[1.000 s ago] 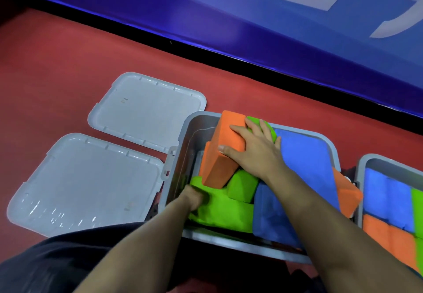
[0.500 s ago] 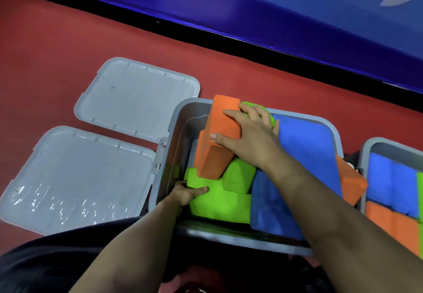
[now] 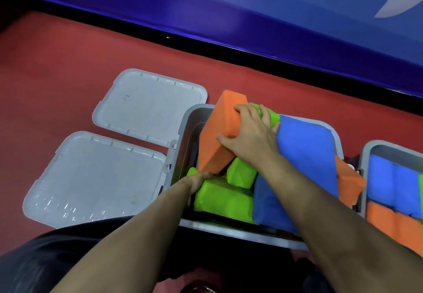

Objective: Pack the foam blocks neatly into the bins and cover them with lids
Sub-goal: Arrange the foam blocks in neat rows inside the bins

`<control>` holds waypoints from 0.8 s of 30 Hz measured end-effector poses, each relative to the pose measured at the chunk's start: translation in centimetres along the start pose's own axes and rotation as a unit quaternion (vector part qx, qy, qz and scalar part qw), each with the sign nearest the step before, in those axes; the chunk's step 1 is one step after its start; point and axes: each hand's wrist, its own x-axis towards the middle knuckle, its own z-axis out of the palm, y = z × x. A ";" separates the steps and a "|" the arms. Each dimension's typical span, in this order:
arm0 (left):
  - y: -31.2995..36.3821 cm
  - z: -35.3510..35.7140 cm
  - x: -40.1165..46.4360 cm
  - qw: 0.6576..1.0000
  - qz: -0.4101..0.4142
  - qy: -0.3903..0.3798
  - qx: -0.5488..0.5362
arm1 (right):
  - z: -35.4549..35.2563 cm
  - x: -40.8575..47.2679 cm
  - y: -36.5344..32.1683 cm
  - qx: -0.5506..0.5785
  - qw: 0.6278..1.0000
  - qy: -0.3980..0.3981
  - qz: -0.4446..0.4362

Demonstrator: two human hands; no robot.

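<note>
A grey bin (image 3: 183, 137) in the middle holds foam blocks in a jumble. My right hand (image 3: 249, 134) grips a tilted orange block (image 3: 217, 132) that sticks up at the bin's left side. My left hand (image 3: 199, 180) reaches into the bin's near left corner and holds a green block (image 3: 222, 199) lying there; its fingers are partly hidden. A second green block (image 3: 241, 176) leans beside it. A large blue block (image 3: 306, 155) fills the bin's right part, with another orange block (image 3: 348, 182) at its right edge. Two grey lids (image 3: 148, 107) (image 3: 96, 178) lie flat to the left.
A second grey bin (image 3: 368, 155) at the right edge is packed with blue (image 3: 389, 182) and orange (image 3: 393, 226) blocks in rows. The floor is red mat, with a blue padded wall (image 3: 229, 6) along the far side. My dark clothing fills the bottom left.
My right hand has lifted and tilted the orange block a little higher. My left hand has shifted along the near green block, which has moved slightly in the corner.
</note>
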 end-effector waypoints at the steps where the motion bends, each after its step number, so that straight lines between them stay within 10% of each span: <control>1: 0.7 -0.4 -0.4 1.000 -0.004 0.009 0.029 | -0.2 -0.1 0.0 0.006 1.000 -0.009 -0.006; 17: 3.5 -2.2 -5.1 0.991 0.051 0.096 0.082 | -3.8 -1.7 1.7 0.185 0.972 0.136 -0.055; 24: 7.8 -4.9 -9.7 0.899 0.174 0.288 0.280 | -5.8 -1.7 2.4 0.339 0.914 0.222 0.029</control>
